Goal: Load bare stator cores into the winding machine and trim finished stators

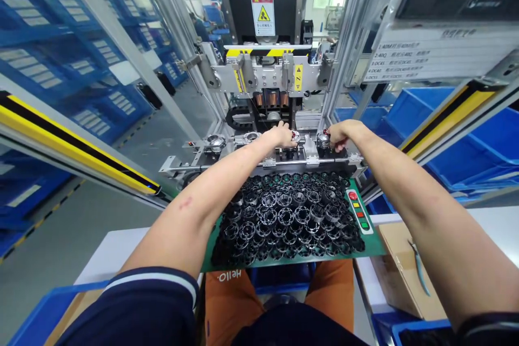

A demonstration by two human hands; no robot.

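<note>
Both arms reach forward over a pile of black ring-shaped parts [286, 216] on a green mat [208, 259]. My left hand [283, 135] is at the third round metal fixture [297, 140] from the left, its fingers bent at the near rim. At the rightmost fixture [323, 140], my right hand [339, 135] has its thumb and forefinger pressed to the side, beside something small and red. What either hand's fingertips hold is too small to make out. Two more round fixtures, the left one [214, 142] and its neighbour [252, 138], stand untouched.
Behind the fixtures rises a machine head [265, 78] with warning labels. Yellow-black guards flank it, left [77, 143] and right [446, 119]. A button panel [359, 212] sits right of the pile. Pliers [419, 270] lie on a cardboard box [399, 275] at the right.
</note>
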